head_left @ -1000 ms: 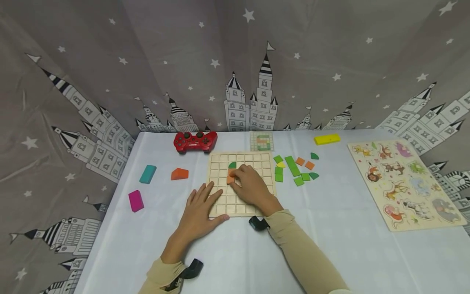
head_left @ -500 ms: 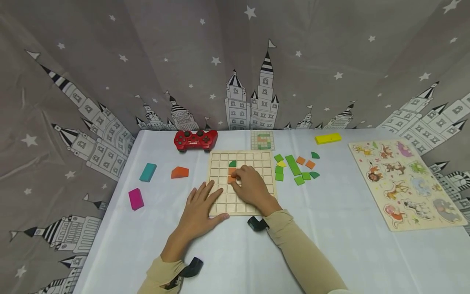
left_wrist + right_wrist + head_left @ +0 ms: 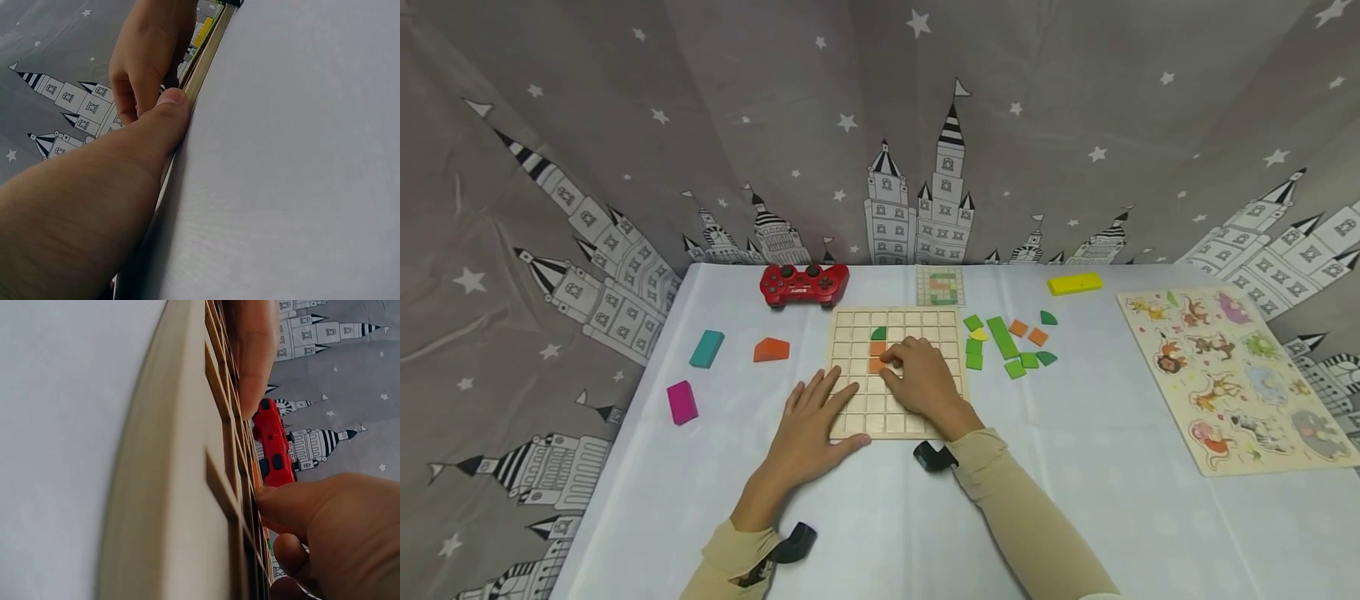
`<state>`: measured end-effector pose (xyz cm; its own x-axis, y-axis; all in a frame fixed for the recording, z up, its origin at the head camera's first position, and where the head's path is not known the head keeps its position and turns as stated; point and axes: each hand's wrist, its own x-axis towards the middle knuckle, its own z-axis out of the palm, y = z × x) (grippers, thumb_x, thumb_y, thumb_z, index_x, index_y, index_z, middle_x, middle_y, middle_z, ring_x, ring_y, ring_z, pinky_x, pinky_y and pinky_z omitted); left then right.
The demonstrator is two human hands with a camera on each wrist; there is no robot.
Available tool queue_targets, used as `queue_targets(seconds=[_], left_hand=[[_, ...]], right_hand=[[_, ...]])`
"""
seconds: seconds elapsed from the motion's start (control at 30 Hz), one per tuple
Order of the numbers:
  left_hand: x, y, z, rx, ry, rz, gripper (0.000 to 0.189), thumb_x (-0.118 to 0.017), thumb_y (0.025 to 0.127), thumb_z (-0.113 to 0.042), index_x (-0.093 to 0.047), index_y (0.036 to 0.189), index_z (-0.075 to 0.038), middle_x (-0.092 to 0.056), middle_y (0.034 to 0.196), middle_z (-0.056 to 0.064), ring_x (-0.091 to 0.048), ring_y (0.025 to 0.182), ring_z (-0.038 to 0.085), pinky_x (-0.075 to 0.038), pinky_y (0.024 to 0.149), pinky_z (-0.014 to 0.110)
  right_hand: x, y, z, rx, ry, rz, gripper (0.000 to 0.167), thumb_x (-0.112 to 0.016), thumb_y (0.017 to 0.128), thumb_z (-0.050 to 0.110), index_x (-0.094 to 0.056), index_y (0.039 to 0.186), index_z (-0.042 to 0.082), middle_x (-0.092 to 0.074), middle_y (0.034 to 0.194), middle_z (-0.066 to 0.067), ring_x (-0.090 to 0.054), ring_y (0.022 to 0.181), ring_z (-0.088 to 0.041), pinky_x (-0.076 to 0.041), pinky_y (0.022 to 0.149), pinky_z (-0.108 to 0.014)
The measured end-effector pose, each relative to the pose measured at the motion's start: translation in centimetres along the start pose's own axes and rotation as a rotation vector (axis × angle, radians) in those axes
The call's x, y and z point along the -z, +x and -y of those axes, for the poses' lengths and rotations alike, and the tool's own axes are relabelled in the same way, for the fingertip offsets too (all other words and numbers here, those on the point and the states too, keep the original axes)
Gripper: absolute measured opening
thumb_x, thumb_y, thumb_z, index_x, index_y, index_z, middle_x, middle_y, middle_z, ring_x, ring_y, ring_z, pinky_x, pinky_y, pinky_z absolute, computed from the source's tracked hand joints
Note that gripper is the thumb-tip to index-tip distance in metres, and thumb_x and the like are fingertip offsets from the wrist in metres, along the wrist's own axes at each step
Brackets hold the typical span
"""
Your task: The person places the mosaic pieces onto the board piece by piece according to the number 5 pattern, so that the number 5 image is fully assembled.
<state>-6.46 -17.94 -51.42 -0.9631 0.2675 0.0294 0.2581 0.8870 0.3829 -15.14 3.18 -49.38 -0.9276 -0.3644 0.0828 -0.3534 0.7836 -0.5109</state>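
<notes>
A pale wooden grid board [image 3: 887,425] lies at the middle of the table in the head view. My left hand [image 3: 808,429] rests on its left front part, fingers spread and thumb along the front edge. Over the middle, my right hand [image 3: 925,379] has its curled thumb and index finger at the lower orange square tile [image 3: 876,367], covering its right side. Above that tile sit another orange square [image 3: 877,347] and a dark green quarter-circle [image 3: 878,333], in one column. The right wrist view shows the right thumb [image 3: 287,500] low at the grid, right by an orange edge.
Green, orange and yellow tiles [image 3: 1002,337] lie right of the board. A pattern card [image 3: 955,287] and red game controller [image 3: 805,285] stand behind it. Loose blocks, teal [image 3: 707,349], orange [image 3: 771,350] and magenta [image 3: 682,402], lie left; a yellow block [image 3: 1075,284] and animal puzzle [image 3: 1172,400] lie right.
The right fingertips shift slightly rightward on the lower orange tile, and more of both orange squares shows. The left hand stays in place; the head view drifts a little.
</notes>
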Motion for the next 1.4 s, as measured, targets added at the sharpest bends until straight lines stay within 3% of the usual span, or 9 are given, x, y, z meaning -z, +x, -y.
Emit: queue_targets(seconds=[0.23, 0.4, 0.77, 0.87, 1.0, 1.17, 1.4], left_hand=[[0.1, 0.0, -0.3, -0.013, -0.001, -0.015, 0.084, -0.069, 0.084, -0.066, -0.048, 0.153, -0.023, -0.031, 0.167, 0.012, -0.023, 0.156, 0.039, -0.015, 0.126, 0.061], [0.1, 0.0, -0.4, -0.02, 0.001, -0.034, 0.083, -0.071, 0.083, -0.064, -0.05, 0.152, -0.021, -0.033, 0.166, 0.013, -0.025, 0.155, 0.039, -0.016, 0.126, 0.062], [0.1, 0.0, -0.2, -0.007, -0.001, -0.013, 0.085, -0.069, 0.084, -0.066, -0.047, 0.154, -0.023, -0.031, 0.168, 0.011, -0.023, 0.157, 0.038, -0.014, 0.126, 0.06], [0.2, 0.0, -0.2, -0.008, -0.006, -0.014, 0.084, -0.069, 0.084, -0.066, -0.048, 0.154, -0.023, -0.031, 0.168, 0.011, -0.023, 0.157, 0.038, -0.014, 0.127, 0.06], [0.2, -0.1, -0.3, -0.004, -0.016, -0.015, 0.084, -0.068, 0.084, -0.066, -0.048, 0.153, -0.023, -0.032, 0.167, 0.012, -0.023, 0.157, 0.038, -0.014, 0.127, 0.06], [0.1, -0.1, -0.2, -0.006, -0.014, -0.018, 0.084, -0.068, 0.084, -0.066, -0.047, 0.154, -0.022, -0.032, 0.167, 0.012, -0.023, 0.156, 0.038, -0.014, 0.126, 0.061], [0.0, -0.1, -0.1, -0.002, -0.011, -0.015, 0.085, -0.068, 0.084, -0.066, -0.047, 0.154, -0.023, -0.031, 0.168, 0.011, -0.023, 0.157, 0.037, -0.014, 0.127, 0.06]], right_hand=[[1.1, -0.9, -0.9, -0.01, 0.022, 0.005, 0.023, -0.071, 0.096, 0.03, -0.076, 0.113, 0.015, -0.067, 0.105, -0.003, -0.055, 0.095, -0.021, -0.05, 0.086, -0.038], [2.8, -1.5, -2.9, -0.04, 0.051, 0.009, 0.026, -0.069, 0.097, 0.03, -0.074, 0.118, 0.014, -0.065, 0.11, -0.005, -0.056, 0.099, -0.022, -0.05, 0.087, -0.039], [8.7, -3.2, -10.8, -0.283, 0.07, -0.124, 0.033, -0.068, 0.098, 0.025, -0.07, 0.124, 0.004, -0.066, 0.113, -0.016, -0.058, 0.104, -0.033, -0.049, 0.094, -0.05], [9.8, -4.1, -13.1, -0.351, 0.048, -0.18, 0.033, -0.068, 0.098, 0.023, -0.07, 0.123, 0.001, -0.065, 0.109, -0.019, -0.056, 0.097, -0.034, -0.047, 0.088, -0.048], [10.5, -5.0, -15.3, -0.437, 0.033, -0.221, 0.035, -0.069, 0.098, 0.023, -0.069, 0.122, -0.001, -0.063, 0.108, -0.022, -0.054, 0.098, -0.036, -0.047, 0.089, -0.051], [10.7, -5.2, -16.1, -0.512, 0.03, -0.199, 0.04, -0.068, 0.098, 0.026, -0.067, 0.126, -0.002, -0.061, 0.114, -0.023, -0.054, 0.105, -0.038, -0.047, 0.098, -0.054], [10.6, -5.1, -16.3, -0.552, 0.032, -0.179, 0.042, -0.064, 0.1, 0.025, -0.064, 0.132, -0.003, -0.06, 0.119, -0.025, -0.053, 0.11, -0.039, -0.046, 0.101, -0.055]])
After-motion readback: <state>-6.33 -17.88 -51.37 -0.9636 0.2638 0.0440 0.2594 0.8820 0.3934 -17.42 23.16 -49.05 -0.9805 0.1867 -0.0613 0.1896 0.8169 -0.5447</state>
